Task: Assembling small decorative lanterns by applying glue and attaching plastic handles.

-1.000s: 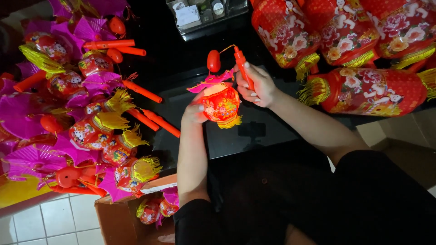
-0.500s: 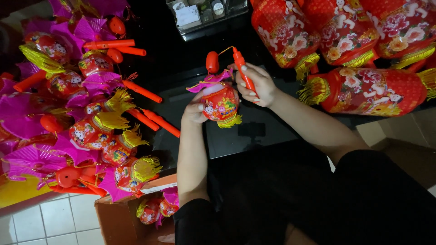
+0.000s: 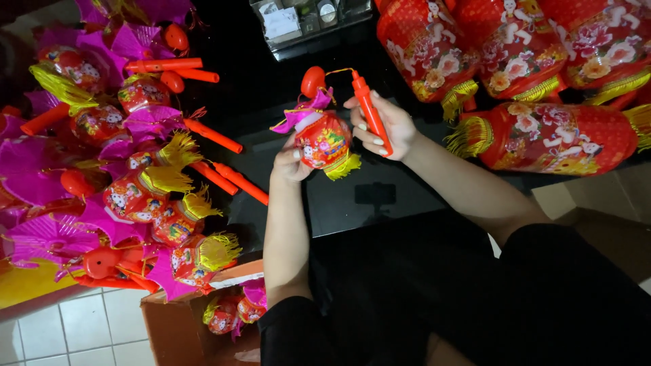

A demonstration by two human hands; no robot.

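Left hand [image 3: 290, 161] raised from a bent forearm, fingers curled and closed on the lantern [image 3: 324, 141], thumb across its near face. Right hand [image 3: 381, 125] reaching in from the right on an outstretched forearm, fingers clamped round the orange stick [image 3: 370, 112], which slants up and left of the palm. Lantern small, round and red, with a yellow fringe at its lower edge and a pink paper frill on top; held in the air over the black table [image 3: 352, 200], touching neither surface nor neighbours. Above the lantern, a red ball [image 3: 312, 80], joined to the stick's top by a thin yellow cord.

Left of the lantern, a heap of finished lanterns [image 3: 129, 169] in pink, red and yellow, orange sticks jutting toward the bare strip of table. Right of the lantern, big red lanterns [image 3: 542, 135] lying close to the right wrist. Above the lantern, a clear tray [image 3: 302, 24] at the table's far edge. Below and left of the lantern, an open cardboard box [image 3: 183, 318] with more small lanterns inside, beside white floor tiles [image 3: 74, 332]. Free room only in the dark gap directly below the lantern.
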